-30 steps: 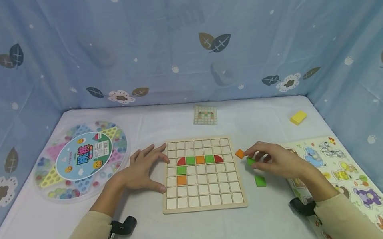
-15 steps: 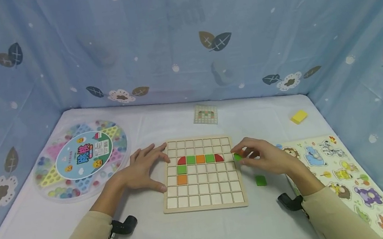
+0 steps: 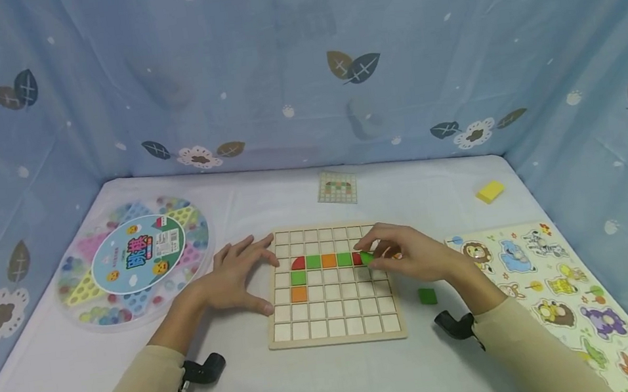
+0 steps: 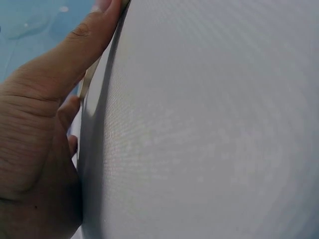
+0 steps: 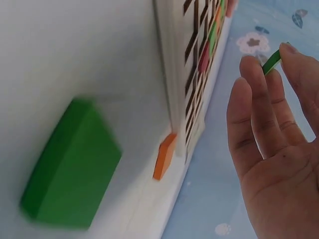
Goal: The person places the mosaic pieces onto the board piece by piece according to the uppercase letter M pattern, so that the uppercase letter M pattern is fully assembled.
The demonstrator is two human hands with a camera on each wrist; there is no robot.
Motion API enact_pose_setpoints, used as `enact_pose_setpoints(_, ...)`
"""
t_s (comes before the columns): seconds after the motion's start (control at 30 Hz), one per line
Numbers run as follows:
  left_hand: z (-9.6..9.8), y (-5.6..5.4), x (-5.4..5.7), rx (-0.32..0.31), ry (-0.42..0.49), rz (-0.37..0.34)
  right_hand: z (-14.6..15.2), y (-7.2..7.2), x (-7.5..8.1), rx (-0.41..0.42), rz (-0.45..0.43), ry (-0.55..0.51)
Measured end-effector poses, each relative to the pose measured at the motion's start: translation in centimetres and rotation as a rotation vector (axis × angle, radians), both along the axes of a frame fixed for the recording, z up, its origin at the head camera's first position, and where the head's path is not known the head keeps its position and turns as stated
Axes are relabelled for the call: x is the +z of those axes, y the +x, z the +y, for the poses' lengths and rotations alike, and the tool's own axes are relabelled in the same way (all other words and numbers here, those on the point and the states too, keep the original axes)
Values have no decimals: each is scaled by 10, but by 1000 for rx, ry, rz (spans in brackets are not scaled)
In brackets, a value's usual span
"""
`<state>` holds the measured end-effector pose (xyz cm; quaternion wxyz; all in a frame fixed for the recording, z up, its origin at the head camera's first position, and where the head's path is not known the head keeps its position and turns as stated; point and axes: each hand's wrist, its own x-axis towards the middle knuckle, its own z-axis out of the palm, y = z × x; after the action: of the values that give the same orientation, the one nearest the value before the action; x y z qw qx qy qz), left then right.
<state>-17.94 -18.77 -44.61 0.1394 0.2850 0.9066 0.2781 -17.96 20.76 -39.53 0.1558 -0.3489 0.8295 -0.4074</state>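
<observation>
A wooden grid board [image 3: 338, 340] lies on the white table. Red, green and orange tiles fill part of one row, with a green tile [image 3: 298, 278] and an orange tile [image 3: 299, 294] below its left end. My right hand [image 3: 411, 253] pinches a green square tile [image 5: 272, 61] between thumb and fingertips, over the right red tile [image 3: 357, 258]. My left hand [image 3: 230, 283] is spread, its thumb and fingertips at the board's left edge. On the table right of the board lie a loose green tile [image 5: 75, 169] and an orange tile [image 5: 165, 156], the latter mostly hidden by my right hand in the head view.
A small pattern card [image 3: 337, 187] lies behind the board. To the left is a round Chinese checkers set [image 3: 137, 255]. An animal picture board [image 3: 565, 295] lies at the right, with a yellow block [image 3: 489, 192] beyond it. Blue patterned cloth surrounds the table.
My right hand has picked up a green tile from beside the board and carried it left over the board's right side. My left hand has stayed at the board's edge.
</observation>
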Motion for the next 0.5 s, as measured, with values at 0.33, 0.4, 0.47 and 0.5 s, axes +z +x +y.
enact_pose_setpoints(0.33,-1,-1,1,-1,4,-2,-22,-4,-2,39,-17,-45)
enact_pose_setpoints(0.4,-1,-1,1,0,4,-4,-26,-5,-4,41,-16,-43)
enact_pose_setpoints(0.47,-1,-1,1,0,8,-7,-29,-6,-6,43,-15,-35)
enact_pose_setpoints(0.5,-1,0,2,0,11,-9,-31,-7,-6,44,-15,-33)
